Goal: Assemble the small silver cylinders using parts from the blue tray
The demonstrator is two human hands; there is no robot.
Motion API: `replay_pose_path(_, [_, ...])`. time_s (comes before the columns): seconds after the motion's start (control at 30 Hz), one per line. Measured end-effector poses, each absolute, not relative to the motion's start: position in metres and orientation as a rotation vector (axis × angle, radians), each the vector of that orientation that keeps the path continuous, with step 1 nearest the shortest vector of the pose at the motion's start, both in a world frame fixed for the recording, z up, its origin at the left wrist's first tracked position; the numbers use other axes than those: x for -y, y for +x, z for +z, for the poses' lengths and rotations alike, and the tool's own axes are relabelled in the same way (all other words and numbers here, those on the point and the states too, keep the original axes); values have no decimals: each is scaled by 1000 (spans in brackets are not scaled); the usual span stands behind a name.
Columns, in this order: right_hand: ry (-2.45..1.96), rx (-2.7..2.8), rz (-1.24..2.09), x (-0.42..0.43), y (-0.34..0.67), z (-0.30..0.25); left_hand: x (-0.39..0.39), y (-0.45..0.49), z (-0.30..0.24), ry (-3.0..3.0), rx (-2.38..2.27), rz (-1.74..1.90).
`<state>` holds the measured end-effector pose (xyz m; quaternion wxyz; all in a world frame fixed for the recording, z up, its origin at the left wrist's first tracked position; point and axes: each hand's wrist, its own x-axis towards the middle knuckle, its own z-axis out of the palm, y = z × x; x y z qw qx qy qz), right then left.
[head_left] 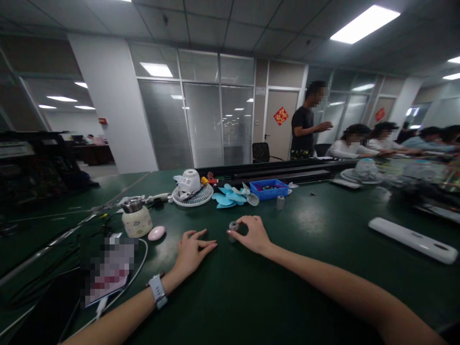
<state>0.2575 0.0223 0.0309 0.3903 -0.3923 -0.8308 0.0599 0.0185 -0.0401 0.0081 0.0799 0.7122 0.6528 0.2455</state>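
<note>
My right hand (254, 234) pinches a small grey metal cylinder (234, 227) with a ring-shaped top between thumb and fingers. The cylinder stands upright on, or just above, the green table (230, 302); I cannot tell which. My left hand (194, 250) rests near the tabletop to the left of it, fingers apart and holding nothing. A similar grey cylinder (280, 202) stands farther back, in front of a blue basket (269, 190) of small parts. Light blue fan blades (230, 196) lie beside the basket.
A white fan head and grille (192, 188) lie at the back. On the left are a cream jar (137, 221), a pink oval object (156, 233), a phone with a cable (111, 273). A long white part (412, 239) lies right. Other people sit along the far right; one person (307, 122) stands.
</note>
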Motion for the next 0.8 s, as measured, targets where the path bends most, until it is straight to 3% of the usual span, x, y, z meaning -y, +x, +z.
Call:
replay_pose_path(0.17, [-1323, 1848, -431, -102, 321, 44, 37, 17, 6, 2181, -1926, 730])
replay_pose_path(0.3, [-1490, 1834, -656, -154, 347, 36, 35, 14, 2, 2167, -1948, 792])
replay_pose_path(0.63, [-1496, 1878, -721, -143, 341, 29, 39, 23, 10, 2029, -1942, 1111])
replay_pose_path(0.8, [-1018, 2308, -413, -61, 271, 36, 43, 26, 15, 1892, -1997, 1238])
